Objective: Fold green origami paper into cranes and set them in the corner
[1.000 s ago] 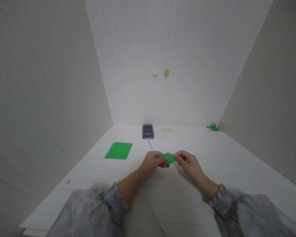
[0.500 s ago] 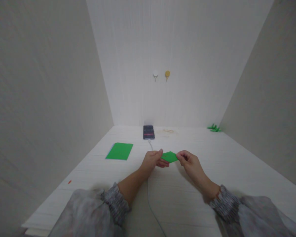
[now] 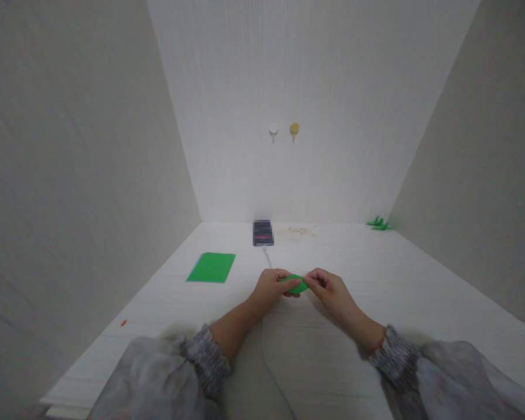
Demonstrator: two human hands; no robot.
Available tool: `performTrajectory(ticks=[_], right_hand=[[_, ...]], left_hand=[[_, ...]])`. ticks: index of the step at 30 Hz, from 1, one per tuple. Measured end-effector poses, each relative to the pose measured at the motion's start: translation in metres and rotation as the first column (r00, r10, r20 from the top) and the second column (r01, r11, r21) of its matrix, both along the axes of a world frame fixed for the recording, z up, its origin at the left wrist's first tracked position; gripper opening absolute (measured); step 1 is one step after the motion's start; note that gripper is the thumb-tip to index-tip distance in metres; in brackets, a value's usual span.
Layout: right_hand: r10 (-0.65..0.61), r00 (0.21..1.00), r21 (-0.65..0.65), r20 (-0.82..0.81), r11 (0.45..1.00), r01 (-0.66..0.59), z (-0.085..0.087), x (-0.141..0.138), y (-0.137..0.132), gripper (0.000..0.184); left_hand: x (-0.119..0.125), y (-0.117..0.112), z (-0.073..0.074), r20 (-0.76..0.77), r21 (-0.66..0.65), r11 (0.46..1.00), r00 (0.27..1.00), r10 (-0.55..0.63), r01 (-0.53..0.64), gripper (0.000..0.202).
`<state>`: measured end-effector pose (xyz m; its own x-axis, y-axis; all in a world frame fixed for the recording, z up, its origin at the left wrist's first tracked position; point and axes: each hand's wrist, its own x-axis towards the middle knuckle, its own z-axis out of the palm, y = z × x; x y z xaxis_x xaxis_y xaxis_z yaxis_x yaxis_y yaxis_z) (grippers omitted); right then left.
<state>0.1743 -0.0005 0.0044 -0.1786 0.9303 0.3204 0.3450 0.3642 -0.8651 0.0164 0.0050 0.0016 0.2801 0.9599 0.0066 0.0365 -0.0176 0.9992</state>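
A small piece of folded green paper [image 3: 296, 287] is held between my two hands above the white table. My left hand [image 3: 271, 289] grips its left part, the thumb lying across the top and the fingers underneath. At the right tip, my right hand [image 3: 330, 290] pinches the paper between thumb and forefinger. Part of the paper is hidden under the left thumb and fingers. To the left of my hands lies a stack of square green paper [image 3: 211, 268], flat on the table.
Several folded green paper shapes [image 3: 379, 224] sit in the back right corner. A blurred phone [image 3: 263, 233] leans near the back wall, and its white cable [image 3: 269, 367] runs under my hands. An orange scrap [image 3: 123, 322] lies at left. Two hooks [image 3: 294, 129] are on the wall.
My right hand has moved left, closer to my left hand. The left thumb now presses on top of the paper, and less of the paper shows.
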Motion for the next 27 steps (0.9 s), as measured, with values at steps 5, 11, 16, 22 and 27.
performTrajectory(ticks=[5, 11, 16, 22, 27], right_hand=[[0.004, 1.0, -0.013, -0.029, 1.0, -0.005, 0.001, 0.0, 0.0, 0.018], [-0.032, 0.998, -0.066, -0.056, 0.997, 0.028, 0.001, 0.001, 0.003, 0.018], [-0.066, 0.994, -0.075, -0.081, 0.995, 0.06, -0.004, 0.002, 0.008, 0.019], [-0.179, 0.98, -0.068, -0.083, 0.982, 0.174, -0.011, 0.01, 0.016, 0.018], [-0.084, 0.987, -0.118, -0.137, 0.991, 0.067, -0.006, 0.005, 0.009, 0.028]], left_hand=[[0.0, -0.001, 0.004, 0.01, 0.003, 1.0, 1.0, 0.013, -0.014, 0.031], [-0.004, 0.0, 0.005, -0.005, 0.04, 0.998, 0.999, 0.05, -0.049, 0.027], [-0.006, 0.001, 0.004, 0.007, 0.034, 0.997, 0.997, 0.071, -0.071, 0.025], [-0.013, 0.004, -0.001, 0.03, 0.023, 0.991, 0.991, 0.131, -0.132, 0.024], [-0.011, 0.003, 0.001, 0.029, 0.028, 0.993, 0.993, 0.113, -0.114, 0.025]])
